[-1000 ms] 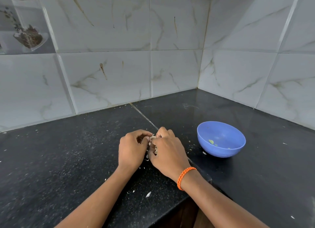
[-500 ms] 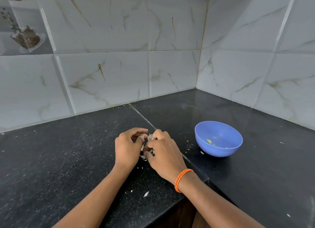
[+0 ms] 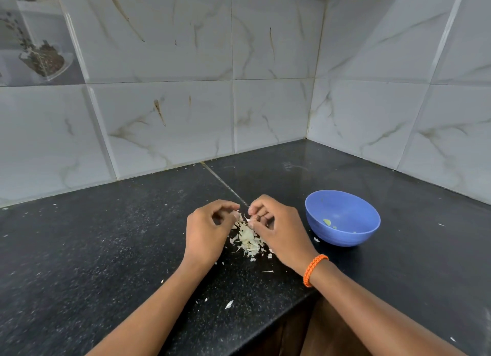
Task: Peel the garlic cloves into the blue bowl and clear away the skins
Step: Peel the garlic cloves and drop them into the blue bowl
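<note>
**Q:** Where is the garlic?

**A:** A small pale piece, either a clove or its skin, too small to tell which, sits between the two hands above a black counter (image 3: 106, 249). The right hand (image 3: 279, 230) pinches it between thumb and curled fingers. The left hand (image 3: 206, 230) is just beside it, fingers curled, thumb and forefinger tips close together at the same spot; I cannot tell whether it grips anything.

**Q:** And the skins?

**A:** A loose heap of pale skins (image 3: 248, 240) lies on the counter directly under and between the hands. Smaller flakes are scattered nearer the counter's front edge.

**Q:** Where is the bowl?

**A:** The blue bowl (image 3: 342, 230) stands upright on the counter just to the right of the right hand, not touching it. A few small greenish bits lie inside.

**Q:** Anything else?

**A:** An orange braided band (image 3: 314, 269) circles the right wrist. Grey marbled wall tiles (image 3: 265, 63) meet in a corner behind the counter.
</note>
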A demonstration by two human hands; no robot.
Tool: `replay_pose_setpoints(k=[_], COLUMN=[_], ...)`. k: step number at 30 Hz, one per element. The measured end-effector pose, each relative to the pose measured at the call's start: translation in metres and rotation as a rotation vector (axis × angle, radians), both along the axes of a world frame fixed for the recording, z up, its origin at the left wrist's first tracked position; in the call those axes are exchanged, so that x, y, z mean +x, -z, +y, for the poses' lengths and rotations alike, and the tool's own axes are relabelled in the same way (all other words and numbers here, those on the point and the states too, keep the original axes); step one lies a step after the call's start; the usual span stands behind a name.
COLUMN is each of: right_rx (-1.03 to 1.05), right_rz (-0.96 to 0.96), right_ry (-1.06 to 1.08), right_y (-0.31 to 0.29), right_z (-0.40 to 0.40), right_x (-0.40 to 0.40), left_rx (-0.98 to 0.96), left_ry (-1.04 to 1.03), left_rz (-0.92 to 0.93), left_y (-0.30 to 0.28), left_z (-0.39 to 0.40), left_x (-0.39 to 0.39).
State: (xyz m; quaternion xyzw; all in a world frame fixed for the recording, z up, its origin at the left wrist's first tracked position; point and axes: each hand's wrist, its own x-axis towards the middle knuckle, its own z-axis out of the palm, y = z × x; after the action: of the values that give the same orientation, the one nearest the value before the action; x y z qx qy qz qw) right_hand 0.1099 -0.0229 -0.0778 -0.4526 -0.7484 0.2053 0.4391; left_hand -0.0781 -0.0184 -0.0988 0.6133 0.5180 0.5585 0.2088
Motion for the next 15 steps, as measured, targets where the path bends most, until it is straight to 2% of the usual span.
replay_pose_setpoints(k=[5,10,15], right_rx=[0.057,0.079,0.073], right_rz=[0.015,0.148,0.19], right_ry=[0.029,0.065,0.068], right_y=[0.013,0.017,0.019], right_z=[0.0,0.002,0.002], right_x=[0.023,0.027,0.022], left_rx=[0.017,-0.063,-0.063], left_ry=[0.115,0.22,0.241], left_rz=[0.055,0.079,0.064], left_y=[0.0,0.0,-0.003], left_z=[-0.003,-0.004,-0.01], left_x=[0.004,0.011,0.014])
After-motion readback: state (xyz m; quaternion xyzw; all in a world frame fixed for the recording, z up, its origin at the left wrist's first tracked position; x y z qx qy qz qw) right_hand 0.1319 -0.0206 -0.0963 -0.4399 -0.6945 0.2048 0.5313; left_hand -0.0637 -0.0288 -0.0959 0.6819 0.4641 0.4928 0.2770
